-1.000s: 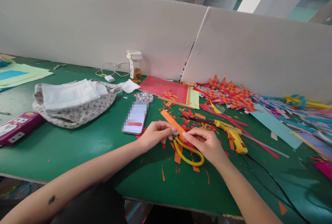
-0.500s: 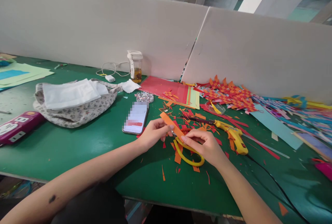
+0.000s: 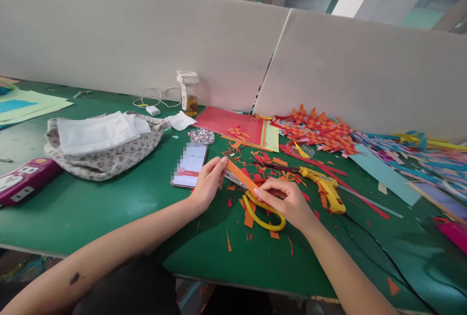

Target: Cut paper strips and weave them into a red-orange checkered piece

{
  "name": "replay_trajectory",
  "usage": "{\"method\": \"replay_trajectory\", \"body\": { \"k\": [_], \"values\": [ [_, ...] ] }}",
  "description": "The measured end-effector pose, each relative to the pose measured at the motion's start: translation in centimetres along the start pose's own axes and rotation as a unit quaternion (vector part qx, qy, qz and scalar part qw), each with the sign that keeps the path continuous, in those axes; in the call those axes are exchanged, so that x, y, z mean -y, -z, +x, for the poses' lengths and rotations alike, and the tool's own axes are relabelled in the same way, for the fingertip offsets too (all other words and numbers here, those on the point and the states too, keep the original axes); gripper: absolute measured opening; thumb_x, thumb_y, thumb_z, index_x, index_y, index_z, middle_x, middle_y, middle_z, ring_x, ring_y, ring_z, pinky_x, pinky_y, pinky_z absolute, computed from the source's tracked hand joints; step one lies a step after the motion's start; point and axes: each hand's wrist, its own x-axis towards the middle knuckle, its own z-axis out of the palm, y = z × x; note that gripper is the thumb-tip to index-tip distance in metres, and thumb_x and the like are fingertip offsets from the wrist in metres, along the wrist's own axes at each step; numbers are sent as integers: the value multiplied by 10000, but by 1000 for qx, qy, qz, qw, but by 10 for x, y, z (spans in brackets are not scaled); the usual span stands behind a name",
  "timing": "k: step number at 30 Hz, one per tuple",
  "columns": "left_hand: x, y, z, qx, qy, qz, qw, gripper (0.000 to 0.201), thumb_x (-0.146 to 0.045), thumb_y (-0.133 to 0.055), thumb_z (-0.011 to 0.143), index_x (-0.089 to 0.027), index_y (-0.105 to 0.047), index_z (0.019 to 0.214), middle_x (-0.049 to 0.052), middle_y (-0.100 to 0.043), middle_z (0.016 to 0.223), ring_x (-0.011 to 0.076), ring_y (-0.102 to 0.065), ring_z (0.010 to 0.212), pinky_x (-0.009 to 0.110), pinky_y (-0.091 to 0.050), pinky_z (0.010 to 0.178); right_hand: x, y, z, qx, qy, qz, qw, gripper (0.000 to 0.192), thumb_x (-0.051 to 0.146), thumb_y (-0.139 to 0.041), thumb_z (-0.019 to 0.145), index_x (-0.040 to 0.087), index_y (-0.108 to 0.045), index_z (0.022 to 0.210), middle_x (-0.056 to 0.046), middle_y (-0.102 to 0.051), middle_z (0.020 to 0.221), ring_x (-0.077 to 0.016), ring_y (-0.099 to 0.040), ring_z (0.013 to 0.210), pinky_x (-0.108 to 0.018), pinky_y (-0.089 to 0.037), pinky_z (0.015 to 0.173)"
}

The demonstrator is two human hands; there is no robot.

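Between my hands stretches an orange paper strip (image 3: 241, 175), slanting down to the right. My left hand (image 3: 209, 182) pinches its upper left end between thumb and fingers. At the lower right end, my right hand (image 3: 284, 200) grips the strip with thumb on top. Beneath it lie scissors with yellow handles (image 3: 264, 220) on the green table (image 3: 138, 222); the strip and my right hand cover part of them. Orange and red paper scraps (image 3: 250, 215) are scattered around the scissors. Left of my left hand a phone (image 3: 189, 161) lies face up.
A yellow hot glue gun (image 3: 324, 188) lies right of my hands, its black cord running to the lower right. Woven red-and-orange paper pieces (image 3: 317, 130) are heaped behind it. A drink bottle (image 3: 188, 96), a patterned cloth bag (image 3: 109, 164) and a purple power strip (image 3: 29, 178) stand left.
My left hand has moved up and left along the orange strip to its far end. More of the strip and the scissor blades now shows. My right hand keeps its hold.
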Motion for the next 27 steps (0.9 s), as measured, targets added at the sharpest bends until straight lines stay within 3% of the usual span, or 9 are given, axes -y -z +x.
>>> {"method": "replay_trajectory", "body": {
  "k": [3, 11, 16, 20, 24, 27],
  "values": [
    [0, 0, -1, 1, -4, 4, 1000, 407, -478, -493, 819, -178, -349, 585, -78, -272, 488, 45, -271, 400, 173, -270, 394, -2, -1, 1, 4, -4, 18, 1000, 246, 411, -597, 757, 184, -648, 678, -25, -605, 687, -148, -553, 634, -250, -442, 583],
    [-6, -1, -2, 28, 2, 17, 999, 291, -450, -493, 823, -180, -476, 716, -69, -405, 534, 40, -313, 409, 161, -276, 392, -3, 2, 2, 7, -3, 37, 999, 268, 398, -597, 746, 180, -569, 592, 0, -535, 609, -120, -493, 570, -241, -401, 540],
    [-8, -1, -2, 15, -6, 33, 999, 264, -443, -545, 786, -180, -530, 794, -66, -424, 545, 40, -338, 410, 159, -282, 388, -8, 5, 7, -105, -11, 59, 993, 286, 402, -594, 733, 184, -519, 563, 20, -468, 545, -101, -439, 527, -229, -383, 506],
    [-8, 1, -1, 12, 2, 14, 1000, 240, -419, -562, 772, -182, -525, 776, -74, -394, 527, 37, -323, 403, 154, -273, 386, -17, 6, 13, -163, -21, 51, 985, 287, 458, -525, 778, 191, -544, 675, 4, -519, 622, -115, -472, 572, -233, -397, 523],
    [-6, 4, 1, -7, 13, -25, 1000, 178, -348, -526, 770, -186, -485, 710, -78, -361, 475, 48, -312, 393, 159, -268, 393, -21, 11, 15, -170, -9, -75, 983, 248, 443, -549, 762, 197, -548, 796, -15, -571, 735, -134, -515, 639, -247, -403, 565],
    [-6, 5, 1, -12, 26, -13, 1000, 175, -326, -528, 739, -180, -479, 655, -72, -357, 470, 53, -318, 406, 163, -254, 395, -23, 16, 12, -75, 23, -248, 966, 209, 385, -621, 705, 220, -544, 807, -2, -579, 725, -156, -532, 679, -262, -390, 585]
  ]
}}
